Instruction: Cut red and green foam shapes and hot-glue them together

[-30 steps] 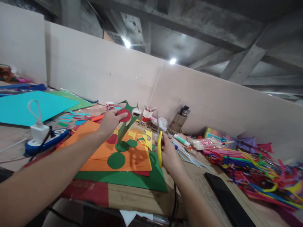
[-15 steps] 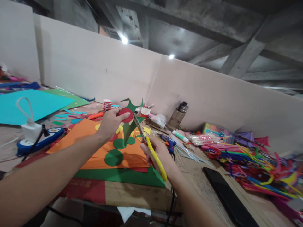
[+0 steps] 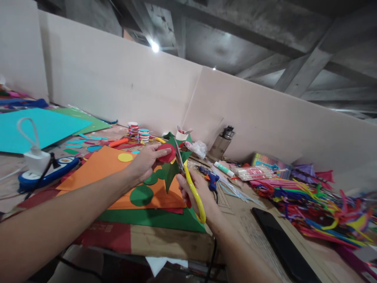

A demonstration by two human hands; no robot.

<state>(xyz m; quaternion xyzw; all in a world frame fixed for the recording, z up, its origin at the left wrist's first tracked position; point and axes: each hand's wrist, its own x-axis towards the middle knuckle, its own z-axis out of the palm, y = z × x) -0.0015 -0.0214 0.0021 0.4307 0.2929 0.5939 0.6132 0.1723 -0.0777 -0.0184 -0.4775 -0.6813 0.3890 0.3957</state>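
Observation:
A red paper circle (image 3: 165, 156) is pinched between the thumb and fingers of my left hand (image 3: 145, 162). My right hand (image 3: 198, 190) grips a pair of scissors (image 3: 192, 188) with a yellow handle. The blades point up and away, at the circle's right edge. Dark green pointed paper offcut (image 3: 170, 173) hangs around and behind the blades; whether it is still joined to the circle, I cannot tell. Below lie orange sheets (image 3: 97, 169) with green circles (image 3: 141, 195) and a yellow circle (image 3: 125, 157) on them.
A blue glue gun (image 3: 212, 181), a glue stick (image 3: 224, 169) and a black phone (image 3: 282, 243) lie to the right, with many coloured pipe cleaners (image 3: 318, 212) beyond. A tilted bottle (image 3: 221, 143) stands near the partition. A blue power strip (image 3: 48, 175) sits at left.
The red circle and my left hand have moved slightly right and down. The green offcut has swung right and lower, around the blades. The scissor blades now point more steeply upward.

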